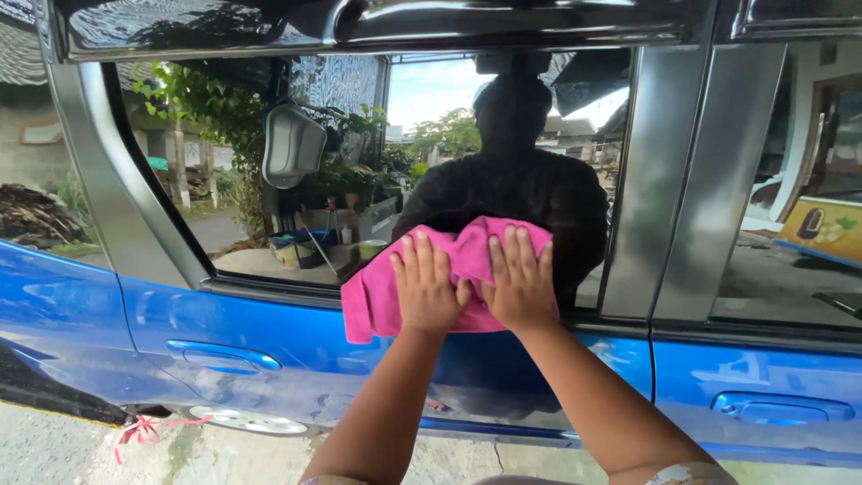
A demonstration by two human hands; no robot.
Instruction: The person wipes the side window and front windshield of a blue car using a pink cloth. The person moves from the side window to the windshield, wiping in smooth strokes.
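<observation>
1. Outdoors, a blue car point(296, 346) fills the view side-on, standing on wet grey ground point(54, 445), its glossy paint and glass mirroring trees, potted plants and low buildings.
2. A pink cloth point(453, 256) is pressed flat against the lower edge of the rear side window point(296, 162), spilling down over the black sill trim onto the top of the blue door panel.
3. The left hand point(426, 287) lies on the cloth with fingers spread and pointing up, palm flat, open rather than clenched, pushing the fabric against the car.
4. The right hand point(521, 283) lies just beside it in the same way, fingers spread, palm down on the cloth; the two hands touch at the thumbs.
5. Both bare forearms rise from the bottom edge of the view to meet at the cloth.
6. In the glass directly above the cloth is the dark reflection of the person point(516, 180), only a silhouette.
7. To the right of the hands stands the black door pillar point(691, 180), and beyond it the next window point(799, 180).
8. Below and left of the cloth is a blue door handle point(224, 357); a second door handle point(781, 409) sits on the neighbouring door at lower right.
9. At lower left, near the wheel rim point(251, 420), a strip of pink ribbon point(139, 431) hangs loosely by the ground.
</observation>
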